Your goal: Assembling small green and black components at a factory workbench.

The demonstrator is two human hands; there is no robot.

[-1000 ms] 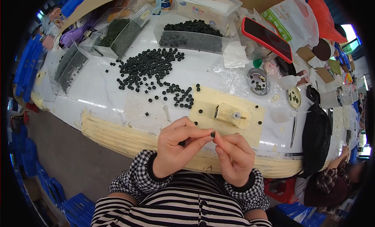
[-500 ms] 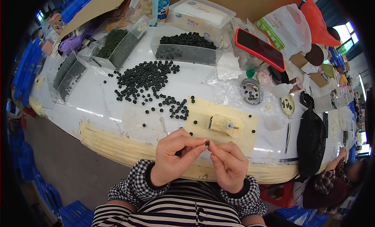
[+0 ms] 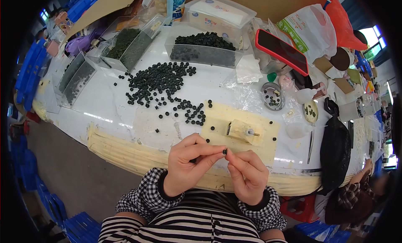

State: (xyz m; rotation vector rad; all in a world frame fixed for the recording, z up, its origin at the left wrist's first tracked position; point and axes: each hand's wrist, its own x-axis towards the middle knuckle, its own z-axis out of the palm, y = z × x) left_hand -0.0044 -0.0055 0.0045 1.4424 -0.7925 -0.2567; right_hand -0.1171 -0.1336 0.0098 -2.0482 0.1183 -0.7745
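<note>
A small black grooved round part (image 3: 225, 152) is held above the table's front edge. The thumb and forefinger of my left hand (image 3: 187, 161) pinch it, and another dark bit shows partly behind the left fingers. From the other side, my right hand (image 3: 248, 172) meets the part with its closed fingertips. Just beyond my hands, a small block with a pin-tipped fixture (image 3: 247, 134) stands on a yellowish sheet (image 3: 261, 151). Several loose black parts dot that sheet. A large heap of similar black parts (image 3: 157, 82) lies to the far left.
Clear bins of dark parts (image 3: 203, 54) line the back, beside a red-cased phone (image 3: 281, 52). Right of the sheet are a round dish (image 3: 272, 96), tweezers (image 3: 310, 147) and a black bag (image 3: 336, 147). Padding (image 3: 121, 153) covers the front edge. Another person's arm (image 3: 358, 178) shows at right.
The whole view has shifted slightly to the right. My hands keep the same pinch, and the small black part appears slightly turned between the fingertips.
</note>
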